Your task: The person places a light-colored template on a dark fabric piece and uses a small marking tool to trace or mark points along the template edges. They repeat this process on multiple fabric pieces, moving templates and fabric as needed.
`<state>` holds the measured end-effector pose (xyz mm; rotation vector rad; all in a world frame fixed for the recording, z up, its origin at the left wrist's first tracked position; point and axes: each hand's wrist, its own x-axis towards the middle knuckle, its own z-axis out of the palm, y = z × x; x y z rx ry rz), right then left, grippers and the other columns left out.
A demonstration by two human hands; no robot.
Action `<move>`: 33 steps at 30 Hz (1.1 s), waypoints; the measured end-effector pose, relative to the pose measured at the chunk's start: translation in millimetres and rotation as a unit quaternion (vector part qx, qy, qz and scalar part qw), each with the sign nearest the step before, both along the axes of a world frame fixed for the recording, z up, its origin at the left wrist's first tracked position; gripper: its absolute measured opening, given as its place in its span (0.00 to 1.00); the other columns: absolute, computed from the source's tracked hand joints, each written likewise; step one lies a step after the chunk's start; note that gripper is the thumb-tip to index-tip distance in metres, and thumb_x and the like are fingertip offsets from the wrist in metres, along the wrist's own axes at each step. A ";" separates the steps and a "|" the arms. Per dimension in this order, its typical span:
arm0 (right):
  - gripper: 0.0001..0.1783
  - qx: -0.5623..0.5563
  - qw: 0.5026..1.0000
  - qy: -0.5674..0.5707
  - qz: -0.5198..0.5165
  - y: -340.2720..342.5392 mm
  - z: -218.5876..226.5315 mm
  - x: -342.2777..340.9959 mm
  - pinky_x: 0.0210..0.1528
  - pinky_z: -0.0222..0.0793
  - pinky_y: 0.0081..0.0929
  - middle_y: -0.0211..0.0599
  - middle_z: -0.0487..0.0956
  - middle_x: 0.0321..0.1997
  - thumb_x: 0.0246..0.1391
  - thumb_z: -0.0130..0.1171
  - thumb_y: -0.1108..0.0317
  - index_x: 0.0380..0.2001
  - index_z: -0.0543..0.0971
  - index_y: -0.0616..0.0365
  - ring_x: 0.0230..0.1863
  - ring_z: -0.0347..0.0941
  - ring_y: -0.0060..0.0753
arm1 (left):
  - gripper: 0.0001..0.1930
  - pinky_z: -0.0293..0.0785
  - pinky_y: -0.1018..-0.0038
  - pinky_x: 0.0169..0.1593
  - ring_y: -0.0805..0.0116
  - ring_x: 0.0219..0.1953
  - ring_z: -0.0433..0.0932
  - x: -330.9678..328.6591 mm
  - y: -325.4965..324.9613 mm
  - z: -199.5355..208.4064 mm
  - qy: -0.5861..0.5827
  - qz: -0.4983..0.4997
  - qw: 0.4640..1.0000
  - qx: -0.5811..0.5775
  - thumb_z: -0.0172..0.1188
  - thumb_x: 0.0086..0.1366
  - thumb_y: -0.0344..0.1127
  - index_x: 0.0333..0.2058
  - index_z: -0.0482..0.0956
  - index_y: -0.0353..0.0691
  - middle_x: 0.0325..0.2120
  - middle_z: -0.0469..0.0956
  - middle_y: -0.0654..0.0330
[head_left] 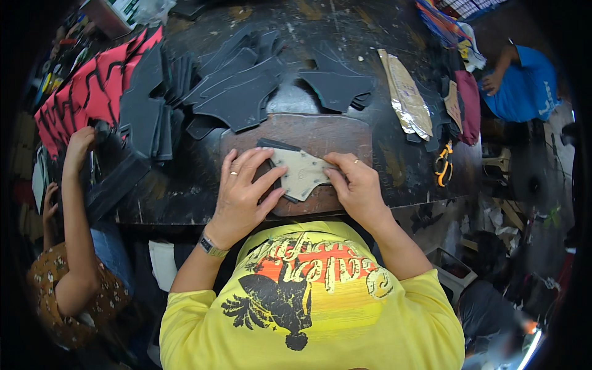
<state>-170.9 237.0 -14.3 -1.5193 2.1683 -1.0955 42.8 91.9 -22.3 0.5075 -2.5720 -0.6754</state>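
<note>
Beige piece [300,172] sits over the middle of the brown board [339,135], on top of dark layers [271,145] that stick out at its upper-left and bottom edges. Left hand [243,188]: fingers part-spread, index and thumb closed on the piece's left side. Right hand [357,185]: narrow pinch, thumb and index on its right tip. Can't tell if either grip catches the dark layers too.

Main risk, my read: layers skew, since they're already uneven and the two hands could pull unequally. Narrow right tip could bend if pinched hard.

Beyond the board's far edge: big dark pile [237,86] far-left, smaller dark stack [336,80] straight beyond. Loose overlaps; a bump could slide pieces onto the board. Right of board: orange-handled pliers [443,164], well clear. Far left of it: co-worker's hand [80,139] near red pieces [102,86].
</note>
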 end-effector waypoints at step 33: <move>0.08 0.065 0.995 -0.055 -0.044 -7.3 10.2 -5.9 0.39 0.76 0.30 0.44 0.85 0.33 0.60 0.67 0.75 0.42 0.80 0.64 0.34 0.83 0.34 | 0.34 0.58 0.49 0.71 0.50 0.65 0.71 -11.9 -24.0 1.7 -0.011 -0.016 1.000 -0.013 0.77 0.55 0.49 0.59 0.80 0.46 0.59 0.76 0.53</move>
